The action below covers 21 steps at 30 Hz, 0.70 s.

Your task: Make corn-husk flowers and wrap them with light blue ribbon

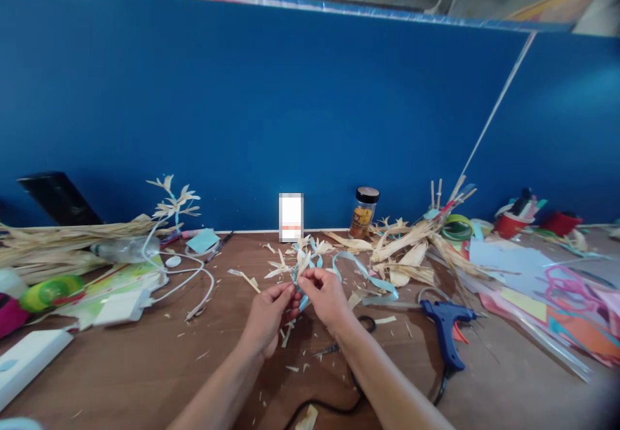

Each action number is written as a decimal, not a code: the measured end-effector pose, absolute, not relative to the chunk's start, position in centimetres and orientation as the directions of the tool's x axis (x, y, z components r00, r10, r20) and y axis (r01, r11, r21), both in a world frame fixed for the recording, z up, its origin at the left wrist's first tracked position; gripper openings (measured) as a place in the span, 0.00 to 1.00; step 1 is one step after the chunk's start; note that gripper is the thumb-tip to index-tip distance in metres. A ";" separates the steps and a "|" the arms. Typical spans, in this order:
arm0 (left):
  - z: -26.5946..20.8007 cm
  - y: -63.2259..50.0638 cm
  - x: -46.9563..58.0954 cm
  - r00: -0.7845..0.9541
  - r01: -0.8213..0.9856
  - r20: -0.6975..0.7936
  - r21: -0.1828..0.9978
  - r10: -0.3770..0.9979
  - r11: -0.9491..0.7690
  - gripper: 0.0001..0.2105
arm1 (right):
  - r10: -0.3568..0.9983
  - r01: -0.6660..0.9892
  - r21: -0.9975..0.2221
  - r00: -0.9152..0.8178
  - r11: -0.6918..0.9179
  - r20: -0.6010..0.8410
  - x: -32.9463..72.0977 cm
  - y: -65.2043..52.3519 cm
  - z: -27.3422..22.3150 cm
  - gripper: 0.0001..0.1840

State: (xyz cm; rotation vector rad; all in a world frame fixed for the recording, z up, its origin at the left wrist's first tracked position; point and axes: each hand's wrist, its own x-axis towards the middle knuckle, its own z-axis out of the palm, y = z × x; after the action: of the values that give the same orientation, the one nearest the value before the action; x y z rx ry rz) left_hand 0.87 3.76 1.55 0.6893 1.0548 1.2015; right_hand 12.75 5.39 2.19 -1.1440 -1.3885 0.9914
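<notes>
My left hand (275,310) and my right hand (327,297) meet over the middle of the table, fingertips pinched together. Between them is the stem of a corn husk flower (304,261), its pale pointed petals fanning out above my fingers. A light blue strip (361,265) curls across the table to the right of the flower; whether its end is in my right fingers is hidden. Under my right wrist lies a pair of scissors (328,350), partly covered. Husk scraps (292,368) are scattered around my hands.
A blue glue gun (448,333) lies at right with its cord trailing to the front. Dried husks (411,246) and a black-lidded jar (364,214) stand behind. Another husk flower (177,205), a white cable (210,278) and a bottle (128,249) are at left. A blue partition (290,94) closes the back.
</notes>
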 end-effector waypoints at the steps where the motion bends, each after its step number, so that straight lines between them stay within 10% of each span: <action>1: 1.6 3.8 0.9 0.010 -0.401 -0.280 0.878 0.960 0.261 0.09 | 0.979 0.126 -0.971 -0.011 0.205 0.206 12.8 5.4 2.3 0.08; 21: 1.9 3.7 0.5 0.082 -0.426 -0.294 0.853 0.952 0.300 0.05 | 0.973 0.263 -0.941 -0.138 0.214 0.183 13.7 5.4 3.0 0.06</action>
State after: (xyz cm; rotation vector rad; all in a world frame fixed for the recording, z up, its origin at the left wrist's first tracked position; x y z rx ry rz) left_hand 0.54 3.73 1.91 0.6671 0.9996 1.1522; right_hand 13.67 5.36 3.00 -1.1976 -1.5856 0.9906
